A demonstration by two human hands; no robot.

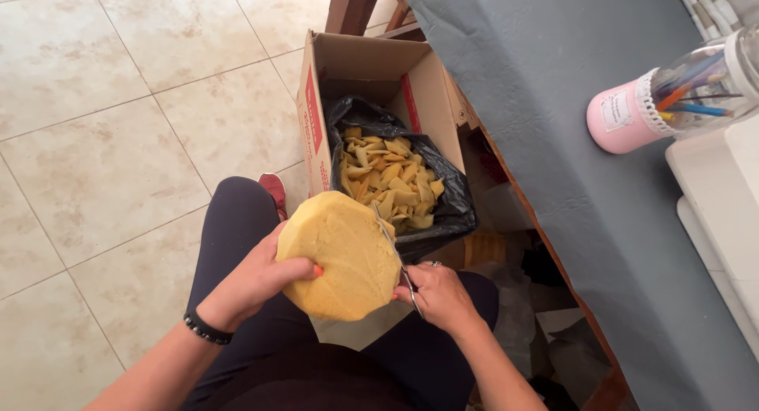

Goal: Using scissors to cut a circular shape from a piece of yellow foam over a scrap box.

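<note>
My left hand (251, 281) grips a thick yellow foam block (341, 257) trimmed to a rough many-sided shape, held over my lap. My right hand (439, 296) holds metal scissors (398, 261) whose blades run along the block's right edge. Just beyond the block stands an open cardboard box (371, 67) lined with a black plastic bag (455, 201) and holding several yellow foam offcuts (391, 178).
A table under a grey-blue cloth (585, 181) runs along my right. On it lies a pink-lidded clear jar (672, 94) with pencils and brushes, beside a white object (715, 181). Beige tiled floor (111, 142) spreads to the left. Clutter sits under the table.
</note>
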